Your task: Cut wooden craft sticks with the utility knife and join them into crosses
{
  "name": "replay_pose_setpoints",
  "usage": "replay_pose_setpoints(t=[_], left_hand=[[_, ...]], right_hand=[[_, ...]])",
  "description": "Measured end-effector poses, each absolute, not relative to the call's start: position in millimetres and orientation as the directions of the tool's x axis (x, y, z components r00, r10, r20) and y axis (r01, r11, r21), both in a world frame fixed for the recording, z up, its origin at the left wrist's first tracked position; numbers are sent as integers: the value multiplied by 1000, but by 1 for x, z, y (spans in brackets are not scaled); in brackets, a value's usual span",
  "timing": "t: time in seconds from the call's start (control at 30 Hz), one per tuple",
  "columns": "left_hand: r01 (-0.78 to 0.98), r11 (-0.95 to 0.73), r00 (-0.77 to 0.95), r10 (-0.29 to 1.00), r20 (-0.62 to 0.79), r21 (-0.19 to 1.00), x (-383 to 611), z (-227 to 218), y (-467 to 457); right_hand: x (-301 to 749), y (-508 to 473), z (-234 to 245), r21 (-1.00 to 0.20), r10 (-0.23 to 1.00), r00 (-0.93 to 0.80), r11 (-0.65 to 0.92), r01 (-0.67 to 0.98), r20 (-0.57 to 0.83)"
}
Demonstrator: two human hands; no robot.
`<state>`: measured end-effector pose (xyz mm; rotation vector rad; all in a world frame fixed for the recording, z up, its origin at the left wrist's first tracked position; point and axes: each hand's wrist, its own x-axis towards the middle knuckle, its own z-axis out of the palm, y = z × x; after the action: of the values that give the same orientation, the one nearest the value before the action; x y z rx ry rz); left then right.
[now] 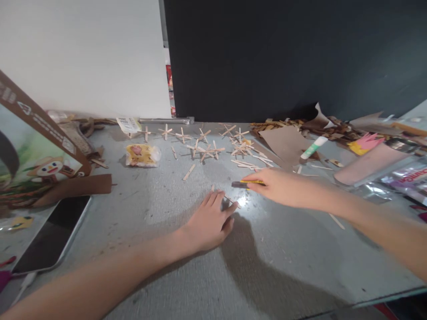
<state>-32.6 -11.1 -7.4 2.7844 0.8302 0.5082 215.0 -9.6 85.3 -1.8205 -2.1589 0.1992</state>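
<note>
My left hand (211,218) is low on the grey table, its fingertips pressing thin wooden craft sticks (232,202) against the surface. One stick pokes out past the fingertips, and another slants between forefinger and thumb; the rest of them is hidden under the hand. My right hand (271,183) pinches a slim dark grey and yellow box cutter (239,184), which points left, close above the tabletop. Beyond both hands lie several star-shaped crosses of craft sticks (204,153) and a pile of loose craft sticks (246,164). A single craft stick (189,172) lies ahead of my left hand.
A glue stick (314,147) rests on brown cardboard (283,141) at the right, near a pink bottle (370,164). A wrapped yellow snack (142,155) stands left of the crosses. At the left are a phone (53,235) and a printed box (40,151). A black panel (293,58) rises behind.
</note>
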Motion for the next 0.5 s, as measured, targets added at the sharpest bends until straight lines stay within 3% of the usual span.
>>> replay_pose_setpoints(t=[0.1, 0.3, 0.37, 0.5], left_hand=[[504, -817, 774, 571, 274, 279, -32, -7, -11], [558, -793, 748, 608, 265, 245, -33, -5, -11], [585, -775, 724, 632, 278, 237, -34, -4, -11], [632, -746, 693, 666, 276, 210, -36, -4, -9]], right_hand=[[213, -14, 83, -331, 974, -221, 224, 917, 47], [197, -12, 45, -521, 996, -85, 90, 849, 34], [195, -11, 33, -596, 997, -29, 64, 801, 68], [198, -12, 25, -589, 992, 30, 48, 807, 122]])
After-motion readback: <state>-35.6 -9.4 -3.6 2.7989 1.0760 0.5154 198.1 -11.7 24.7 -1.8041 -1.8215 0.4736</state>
